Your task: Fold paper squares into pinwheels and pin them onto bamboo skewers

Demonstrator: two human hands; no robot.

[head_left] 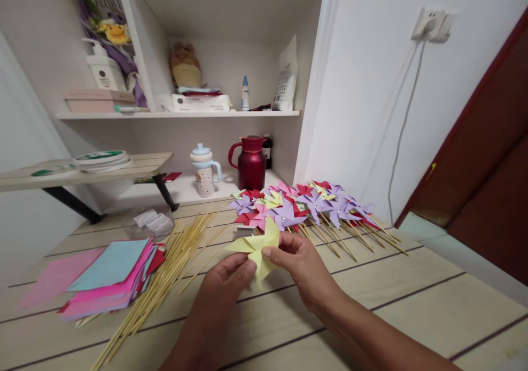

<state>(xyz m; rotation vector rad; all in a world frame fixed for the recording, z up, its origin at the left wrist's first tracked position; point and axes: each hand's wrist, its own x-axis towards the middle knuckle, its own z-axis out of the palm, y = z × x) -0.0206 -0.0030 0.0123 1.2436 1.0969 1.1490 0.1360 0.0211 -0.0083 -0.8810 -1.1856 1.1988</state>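
Observation:
A yellow paper pinwheel (256, 243) with pointed blades is held up above the wooden table. My left hand (231, 283) pinches its lower left side between thumb and fingers. On the other side, my right hand (303, 264) grips the pinwheel, with the thumb on its front near the middle. No stick shows on this pinwheel. Just beyond the hands lie many paper pinwheels on sticks (289, 211), in purple, red, pink and yellow. To the left rests a loose bundle of thin wooden sticks (169, 283).
A stack of coloured paper sheets (109, 266) lies left of the sticks, near a clear dish with small packets (154, 222). A spotted cup (204, 176) and a red jug (251, 165) stand behind. A small raised shelf (152, 162) is at far left.

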